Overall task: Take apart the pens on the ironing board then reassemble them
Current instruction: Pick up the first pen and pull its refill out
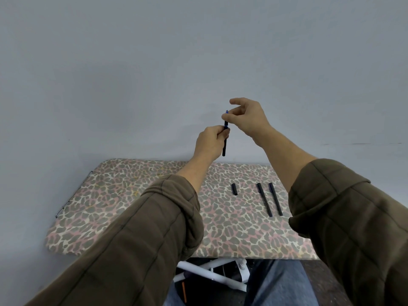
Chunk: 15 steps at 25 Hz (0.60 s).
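head | left hand [209,141] grips slim black pen [224,147] | right hand [248,118] pinches blue tip [227,111]

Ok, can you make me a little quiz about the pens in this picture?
1. True or false: the left hand and the right hand both hold one pen, lifted off the ironing board.
2. How many black pieces can you see lying on the board? A two, B three, C five.
3. Fill in: the short cap lies to the ____ of the two long pens.

Key: 1 true. 2 B. 3 left.
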Each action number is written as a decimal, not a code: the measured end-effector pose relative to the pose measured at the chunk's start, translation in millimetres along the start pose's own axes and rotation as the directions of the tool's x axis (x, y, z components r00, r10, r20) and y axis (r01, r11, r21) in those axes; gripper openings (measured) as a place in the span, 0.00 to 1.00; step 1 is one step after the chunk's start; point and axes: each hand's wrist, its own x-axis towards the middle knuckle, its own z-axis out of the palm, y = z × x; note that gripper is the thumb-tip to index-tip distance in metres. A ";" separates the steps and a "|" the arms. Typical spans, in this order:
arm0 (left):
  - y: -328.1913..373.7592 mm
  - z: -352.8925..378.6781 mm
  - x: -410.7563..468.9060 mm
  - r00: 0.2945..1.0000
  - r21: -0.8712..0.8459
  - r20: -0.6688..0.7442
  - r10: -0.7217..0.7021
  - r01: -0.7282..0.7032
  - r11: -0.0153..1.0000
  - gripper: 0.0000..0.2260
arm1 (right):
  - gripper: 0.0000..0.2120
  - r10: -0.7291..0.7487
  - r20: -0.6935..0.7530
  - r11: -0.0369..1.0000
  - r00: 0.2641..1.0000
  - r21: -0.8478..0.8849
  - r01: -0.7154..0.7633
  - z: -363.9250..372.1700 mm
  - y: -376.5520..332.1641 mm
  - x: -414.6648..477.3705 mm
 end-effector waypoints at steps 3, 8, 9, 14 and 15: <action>-0.3 -0.1 -1.2 1.000 -0.002 0.004 0.004 -0.004 1.000 0.13 | 0.23 -0.006 0.000 1.000 1.000 -0.020 0.006 -0.1 0.8 0.8; -2.1 -2.3 -1.6 1.000 0.009 0.000 0.001 -0.001 1.000 0.13 | 0.27 0.005 0.064 1.000 0.998 0.009 -0.005 -0.6 -1.5 -0.4; -1.5 -2.2 -1.7 1.000 0.013 0.001 0.000 0.000 1.000 0.13 | 0.27 0.000 0.048 1.000 0.999 -0.006 0.000 0.3 -1.8 -0.6; -1.8 -2.3 -2.8 1.000 0.012 0.001 0.011 -0.011 1.000 0.13 | 0.23 0.000 0.027 0.999 1.000 -0.043 0.001 -0.1 -0.1 0.8; -2.1 -2.9 -2.6 1.000 0.010 0.000 0.009 -0.009 1.000 0.12 | 0.24 0.006 0.049 1.000 0.999 -0.031 -0.005 -0.6 -0.4 0.6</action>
